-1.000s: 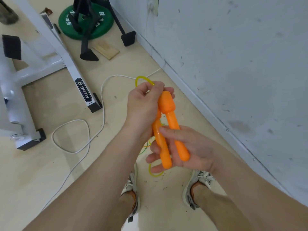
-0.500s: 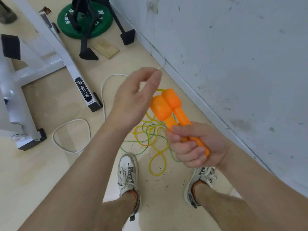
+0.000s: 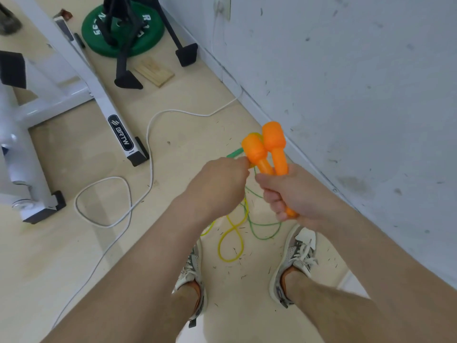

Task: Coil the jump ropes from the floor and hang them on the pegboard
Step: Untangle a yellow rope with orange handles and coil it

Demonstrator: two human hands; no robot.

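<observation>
Orange handles [image 3: 270,149] are being clenched in the right hand [image 3: 296,194], rope [image 3: 230,261] being pinched beside its fingers [image 3: 275,207] by the left hand [image 3: 220,189]; coiling is being begun, slack needs gathering.

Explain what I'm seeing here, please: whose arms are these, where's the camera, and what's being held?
There is no machine here. These are a person's two bare arms, filmed by one wide-angle camera worn on the head, looking down past the hands to the floor. The right hand grips both orange handles side by side, thick ends up. The left hand is closed beside them, apparently around the rope, where a green stretch shows. The rest of the yellow and green rope hangs down and lies in loose loops between the shoes. Also on the floor are a white cable, a white equipment frame, a green weight plate and a wooden block. No pegboard is in view.
</observation>
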